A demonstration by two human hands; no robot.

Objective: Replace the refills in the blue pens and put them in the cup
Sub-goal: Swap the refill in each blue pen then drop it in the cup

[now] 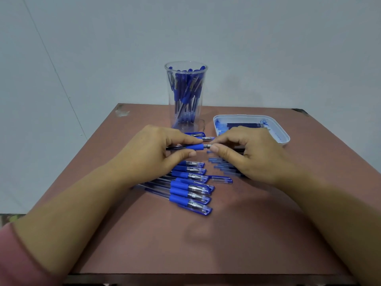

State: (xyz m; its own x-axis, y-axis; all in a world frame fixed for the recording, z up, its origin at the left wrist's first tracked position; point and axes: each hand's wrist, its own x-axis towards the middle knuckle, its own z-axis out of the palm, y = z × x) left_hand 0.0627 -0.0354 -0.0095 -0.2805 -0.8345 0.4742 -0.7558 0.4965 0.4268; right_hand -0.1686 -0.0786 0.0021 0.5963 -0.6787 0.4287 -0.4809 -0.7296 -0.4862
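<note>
At centre of the brown table (144,240), left hand (152,149) grips a clear-barrelled pen with blue rubber grip (195,146), held level. Right hand (249,153) pinches its metal tip end. Likely screwing the tip off or on, can't tell which. Tall clear plastic cup (170,104) of pens at 12 o'clock, white plastic refill tray (285,139) at 1. Next: hold the barrel steady, twist straight.

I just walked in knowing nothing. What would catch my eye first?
Two hands meet mid-table: the left hand grips a blue pen while the right hand pinches its tip. Behind them stands a clear cup packed with blue pens; a row of pens lies nearer the person.
</note>
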